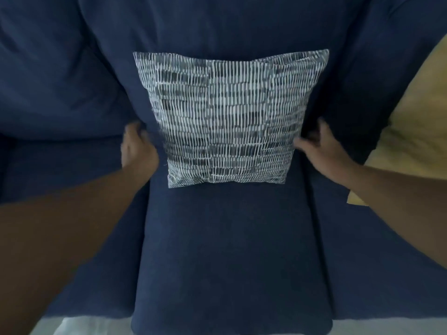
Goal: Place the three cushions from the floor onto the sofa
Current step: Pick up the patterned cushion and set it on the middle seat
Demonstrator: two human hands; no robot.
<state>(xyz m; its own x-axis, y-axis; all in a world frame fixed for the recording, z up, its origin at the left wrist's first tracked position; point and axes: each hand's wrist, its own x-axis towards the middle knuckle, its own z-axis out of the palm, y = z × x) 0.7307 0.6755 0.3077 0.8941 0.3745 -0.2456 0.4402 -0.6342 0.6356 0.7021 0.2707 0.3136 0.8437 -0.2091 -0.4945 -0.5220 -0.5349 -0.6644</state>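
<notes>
The left hand point(136, 147) reaches in from the lower left with its bare forearm crossing the left seat of the sofa. Its fingers are curled loosely and blurred, so whether they touch the patterned cushion's point(227, 122) left edge cannot be told; they lie just beside its lower left side, and nothing is pinched between them. The right hand point(319, 146) comes in from the lower right, fingers spread and slightly bent, fingertips right at the cushion's lower right edge, resting against the dark fabric there; actual contact with the cushion is unclear.

Between the two hands the patterned cushion, white with short grey and dark blue dashes in rows, stands upright on the rear part of the middle seat cushion point(229, 250), leaning back against the middle backrest of the navy sofa point(60, 81). Its bottom edge sits on the seat, well back from the front edge.

At the right edge of the view, a mustard-yellow cushion point(416, 131) lies on the right-hand seat, against the backrest, partly hidden behind the right forearm.

Along the bottom edge, a strip of pale floor point(101, 326) shows below the sofa's front.
</notes>
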